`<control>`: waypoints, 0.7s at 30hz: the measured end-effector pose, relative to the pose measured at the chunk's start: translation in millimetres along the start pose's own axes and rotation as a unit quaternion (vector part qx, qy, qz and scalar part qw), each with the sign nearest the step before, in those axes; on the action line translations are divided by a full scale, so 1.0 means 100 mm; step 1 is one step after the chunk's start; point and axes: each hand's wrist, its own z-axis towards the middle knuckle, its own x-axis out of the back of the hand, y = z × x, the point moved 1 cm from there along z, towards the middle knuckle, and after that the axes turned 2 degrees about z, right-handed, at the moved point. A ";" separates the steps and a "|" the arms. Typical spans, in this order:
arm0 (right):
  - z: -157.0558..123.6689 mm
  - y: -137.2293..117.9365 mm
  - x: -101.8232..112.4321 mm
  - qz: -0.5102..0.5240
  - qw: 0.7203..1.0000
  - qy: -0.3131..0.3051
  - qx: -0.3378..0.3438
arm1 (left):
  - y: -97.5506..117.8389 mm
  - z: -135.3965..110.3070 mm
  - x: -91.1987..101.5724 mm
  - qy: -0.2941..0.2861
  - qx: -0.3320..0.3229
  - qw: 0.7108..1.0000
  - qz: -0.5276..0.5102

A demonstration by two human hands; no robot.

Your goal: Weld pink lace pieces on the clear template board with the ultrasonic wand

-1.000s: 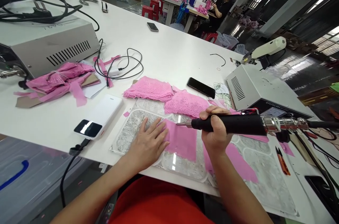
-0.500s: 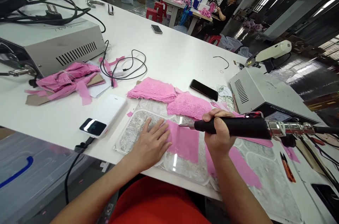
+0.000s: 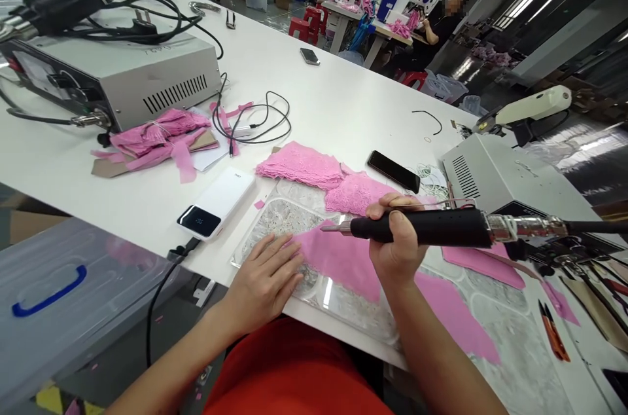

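Wears a bright red top (image 3: 294, 372), plain in the visible part and of smooth cloth, turning to a deeper red in the shade. Shows the left forearm (image 3: 184, 353) and the right forearm (image 3: 429, 346) bare, both slim in shape and narrowing to the front. Has the left hand (image 3: 262, 282) and the right hand (image 3: 398, 259) also bare, with slender fingers (image 3: 284, 262).

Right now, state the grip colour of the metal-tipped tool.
The tool grip is black, clearest in the head view.

A pink fabric piece (image 3: 338, 261) is lying spread on a clear plastic board (image 3: 279, 215); above the board, a black handpiece (image 3: 446, 228) is pointing its tapered metal tip (image 3: 337, 228) leftward.
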 end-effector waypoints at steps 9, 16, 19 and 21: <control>-0.02 0.02 -0.06 -0.004 1.000 -0.016 0.001 | 0.01 -0.02 -0.01 0.009 0.004 0.999 0.039; -0.03 0.06 -0.07 -0.008 1.000 -0.005 -0.005 | 0.01 -0.03 -0.01 0.008 0.013 0.999 0.044; -0.03 0.06 -0.07 -0.010 1.000 -0.007 -0.004 | 0.01 -0.03 -0.02 0.008 0.017 0.999 0.043; -0.02 0.06 -0.07 -0.010 1.000 -0.012 -0.005 | 0.01 -0.04 -0.02 0.010 0.016 0.999 0.043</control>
